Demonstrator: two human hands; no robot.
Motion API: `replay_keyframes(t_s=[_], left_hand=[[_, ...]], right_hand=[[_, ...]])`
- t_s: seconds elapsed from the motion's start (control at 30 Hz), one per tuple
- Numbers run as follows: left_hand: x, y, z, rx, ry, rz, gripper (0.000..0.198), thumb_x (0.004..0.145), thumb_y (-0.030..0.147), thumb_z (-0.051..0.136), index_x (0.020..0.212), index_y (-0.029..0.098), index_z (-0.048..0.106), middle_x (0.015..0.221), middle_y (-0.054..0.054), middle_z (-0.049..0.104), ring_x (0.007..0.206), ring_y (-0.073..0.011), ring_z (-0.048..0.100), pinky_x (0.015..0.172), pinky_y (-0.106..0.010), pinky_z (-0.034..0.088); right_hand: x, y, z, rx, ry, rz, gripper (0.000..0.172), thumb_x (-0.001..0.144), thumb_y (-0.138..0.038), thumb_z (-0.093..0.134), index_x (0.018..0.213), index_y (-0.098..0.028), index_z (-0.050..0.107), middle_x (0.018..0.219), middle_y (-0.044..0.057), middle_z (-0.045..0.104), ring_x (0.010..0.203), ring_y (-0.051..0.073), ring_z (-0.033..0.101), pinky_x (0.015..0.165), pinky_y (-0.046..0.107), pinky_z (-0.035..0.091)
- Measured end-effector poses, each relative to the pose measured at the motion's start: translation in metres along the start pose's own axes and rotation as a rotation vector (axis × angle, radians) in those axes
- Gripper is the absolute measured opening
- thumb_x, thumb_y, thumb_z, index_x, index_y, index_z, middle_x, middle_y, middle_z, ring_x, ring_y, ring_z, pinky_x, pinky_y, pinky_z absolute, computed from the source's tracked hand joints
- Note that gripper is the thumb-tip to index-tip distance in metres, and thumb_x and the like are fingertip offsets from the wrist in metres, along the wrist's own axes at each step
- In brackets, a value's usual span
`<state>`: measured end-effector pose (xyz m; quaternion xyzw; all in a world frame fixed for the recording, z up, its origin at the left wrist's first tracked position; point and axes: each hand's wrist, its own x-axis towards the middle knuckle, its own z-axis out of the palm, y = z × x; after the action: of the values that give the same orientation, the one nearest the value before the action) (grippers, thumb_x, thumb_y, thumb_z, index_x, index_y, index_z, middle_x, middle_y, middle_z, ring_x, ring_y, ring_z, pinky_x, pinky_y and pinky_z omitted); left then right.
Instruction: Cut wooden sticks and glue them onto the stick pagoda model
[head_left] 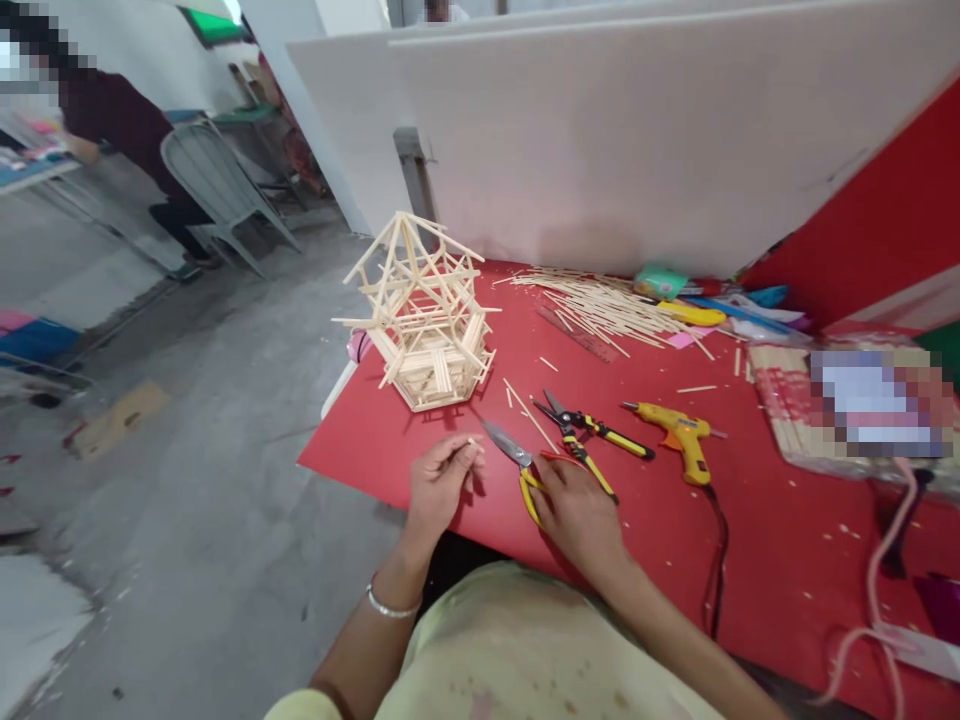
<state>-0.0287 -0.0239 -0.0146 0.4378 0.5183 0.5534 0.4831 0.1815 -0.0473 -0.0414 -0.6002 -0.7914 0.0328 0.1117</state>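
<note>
My left hand (pixel 441 480) rests on the red table (pixel 765 530) with fingers pinched on a short wooden stick piece (pixel 474 441). My right hand (pixel 574 510) lies on the yellow-handled scissors (pixel 514 455), fingers curled over the handles; the blades point up-left toward the stick. A small house model of wooden sticks (pixel 424 315) stands near the table's left corner, just beyond both hands.
Yellow-and-black pliers (pixel 592 430) and a yellow glue gun (pixel 682 435) with its black cord lie right of the scissors. A pile of loose sticks (pixel 600 305) lies by the white board. A packet sits far right. A person and a chair are at the back left.
</note>
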Motion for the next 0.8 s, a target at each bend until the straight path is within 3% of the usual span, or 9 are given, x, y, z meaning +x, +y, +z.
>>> replay_keyframes(t_s=[0.13, 0.23, 0.37, 0.53, 0.63, 0.7, 0.8], left_hand=[[0.001, 0.004, -0.008, -0.051, 0.049, 0.032, 0.021, 0.084, 0.037, 0.069, 0.091, 0.017, 0.07, 0.081, -0.004, 0.068, 0.056, -0.0089, 0.062, 0.047, -0.019, 0.05], [0.006, 0.007, -0.007, -0.191, 0.009, -0.027, 0.025, 0.085, 0.041, 0.068, 0.09, 0.018, 0.061, 0.092, -0.004, 0.069, 0.053, -0.0089, 0.063, 0.039, -0.017, 0.045], [0.008, 0.01, 0.0, -0.34, -0.079, -0.193, 0.033, 0.083, 0.047, 0.068, 0.089, 0.018, 0.052, 0.073, 0.0, 0.067, 0.048, -0.0116, 0.063, 0.032, -0.016, 0.039], [0.006, 0.017, 0.001, -0.435, -0.064, -0.269, 0.036, 0.077, 0.042, 0.076, 0.092, 0.018, 0.052, 0.073, 0.001, 0.065, 0.058, -0.0128, 0.067, 0.04, -0.018, 0.049], [0.004, 0.023, -0.006, -0.47, -0.044, -0.303, 0.035, 0.077, 0.041, 0.076, 0.09, 0.018, 0.053, 0.071, 0.003, 0.064, 0.053, -0.0101, 0.064, 0.037, -0.015, 0.045], [0.003, 0.024, -0.014, -0.469, -0.012, -0.293, 0.033, 0.078, 0.04, 0.076, 0.088, 0.017, 0.054, 0.071, 0.003, 0.064, 0.048, -0.0082, 0.06, 0.033, -0.013, 0.039], [0.004, 0.022, -0.03, -0.455, 0.043, -0.238, 0.029, 0.078, 0.038, 0.076, 0.089, 0.016, 0.059, 0.071, 0.001, 0.065, 0.05, -0.0079, 0.06, 0.035, -0.014, 0.04]], right_hand=[[0.0, -0.001, 0.0, 0.037, 0.026, -0.055, 0.032, 0.097, -0.032, 0.048, 0.121, -0.018, 0.065, 0.11, 0.012, 0.069, 0.101, 0.023, 0.061, 0.089, 0.034, 0.045], [0.002, -0.003, -0.008, 0.098, 0.06, -0.062, 0.026, 0.096, -0.031, 0.049, 0.11, -0.02, 0.069, 0.104, 0.01, 0.072, 0.097, 0.022, 0.063, 0.088, 0.033, 0.045], [0.009, -0.015, -0.025, 0.312, 0.133, -0.131, 0.024, 0.097, -0.029, 0.05, 0.107, -0.021, 0.07, 0.101, 0.007, 0.073, 0.095, 0.019, 0.065, 0.089, 0.031, 0.047], [0.022, -0.042, -0.04, 0.488, 0.159, -0.217, 0.022, 0.096, -0.028, 0.051, 0.106, -0.023, 0.07, 0.098, 0.006, 0.074, 0.089, 0.017, 0.066, 0.085, 0.03, 0.05], [0.028, -0.047, -0.041, 0.491, 0.183, -0.251, 0.021, 0.095, -0.027, 0.052, 0.104, -0.023, 0.071, 0.098, 0.005, 0.074, 0.088, 0.016, 0.066, 0.085, 0.028, 0.05], [0.032, -0.034, -0.041, 0.431, 0.237, -0.201, 0.021, 0.094, -0.027, 0.053, 0.103, -0.022, 0.072, 0.099, 0.005, 0.075, 0.091, 0.017, 0.066, 0.088, 0.029, 0.049], [0.036, 0.018, -0.045, 0.247, 0.29, 0.081, 0.027, 0.093, -0.031, 0.051, 0.109, -0.02, 0.07, 0.108, 0.009, 0.073, 0.102, 0.021, 0.065, 0.091, 0.033, 0.048]])
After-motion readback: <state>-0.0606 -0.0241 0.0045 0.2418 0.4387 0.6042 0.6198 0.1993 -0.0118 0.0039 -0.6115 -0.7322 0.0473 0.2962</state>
